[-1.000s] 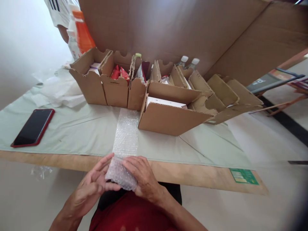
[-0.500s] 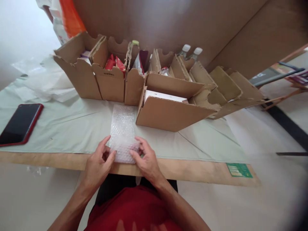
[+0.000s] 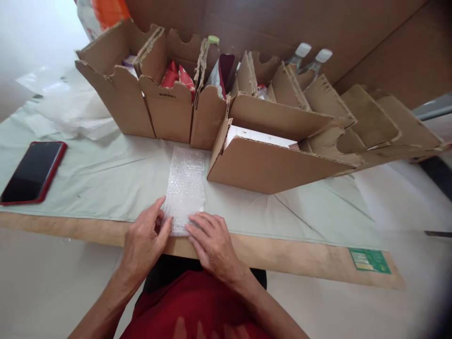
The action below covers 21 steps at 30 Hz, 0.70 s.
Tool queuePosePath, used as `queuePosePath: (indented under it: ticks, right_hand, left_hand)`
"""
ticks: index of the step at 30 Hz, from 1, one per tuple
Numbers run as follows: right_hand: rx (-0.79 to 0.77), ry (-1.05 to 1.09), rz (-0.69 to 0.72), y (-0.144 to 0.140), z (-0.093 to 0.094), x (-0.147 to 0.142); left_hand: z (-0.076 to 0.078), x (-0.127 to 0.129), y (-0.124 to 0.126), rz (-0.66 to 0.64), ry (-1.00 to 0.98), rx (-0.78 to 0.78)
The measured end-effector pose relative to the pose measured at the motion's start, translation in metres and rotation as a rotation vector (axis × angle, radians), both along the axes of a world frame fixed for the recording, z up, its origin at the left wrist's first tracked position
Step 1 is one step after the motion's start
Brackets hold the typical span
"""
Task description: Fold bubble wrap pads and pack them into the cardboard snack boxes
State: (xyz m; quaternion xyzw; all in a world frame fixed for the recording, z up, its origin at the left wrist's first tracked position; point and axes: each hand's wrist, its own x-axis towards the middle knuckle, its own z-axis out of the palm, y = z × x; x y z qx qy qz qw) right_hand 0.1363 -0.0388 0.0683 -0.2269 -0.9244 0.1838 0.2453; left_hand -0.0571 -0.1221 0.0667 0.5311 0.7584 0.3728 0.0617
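In the head view, the strip of bubble wrap (image 3: 185, 181) lies on the pale green cloth (image 3: 116, 183), its far end just short of the row of cardboard bins and its near end at the wooden table edge (image 3: 282, 252). The left hand (image 3: 144, 235) is at its near left corner, thumb and forefinger visibly parted against the border and the other fingers curled underneath; whether they pinch the plastic I cannot tell. The right hand (image 3: 213, 242) has its fingers, slightly bent, over the near right corner, and what they grip, if anything, is hidden. The step in hand seems to be squaring or steadying the near end; a next move on so light a sheet would call for a sure hold on both sides and even tension. As for writing, a small dark marking sits on the front of the second bin from the left (image 3: 169, 115), too blurred to read. The green label (image 3: 370, 260) at the near right has print too small to make out, as do the faint marks on the white carton (image 3: 261, 136). The phone (image 3: 31, 172) at left, its screen dark, shows no legible brand.
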Motion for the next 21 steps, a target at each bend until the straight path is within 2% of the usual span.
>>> queuePosePath:
  ticks: [3,6,9,12,14,18,21]
  right_hand:
    - [-0.043,0.053,0.01,0.007,-0.001,-0.003]
    - [-0.181,0.09,0.013,0.013,0.006,-0.005]
    - [-0.292,0.09,-0.043,0.016,0.013,-0.006]
    - [-0.169,0.149,-0.149,0.014,0.02,-0.002]
    - [-0.055,0.163,-0.159,0.011,0.022,0.003]
    - [0.027,-0.006,0.024,0.013,0.018,0.001]
    - [0.017,-0.032,0.064,0.021,0.012,-0.008]
  left_hand:
    - [0.008,-0.002,-0.008,-0.118,0.131,0.094]
    - [0.015,-0.004,-0.013,-0.279,0.151,0.108]
    - [0.015,-0.006,-0.012,-0.283,0.097,0.07]
    - [0.011,-0.007,-0.005,-0.214,0.035,0.039]
    - [0.008,-0.008,0.0,-0.196,0.005,0.035]
    - [0.002,-0.006,0.003,-0.137,0.055,0.04]
    - [0.0,-0.006,-0.003,-0.156,0.142,0.09]
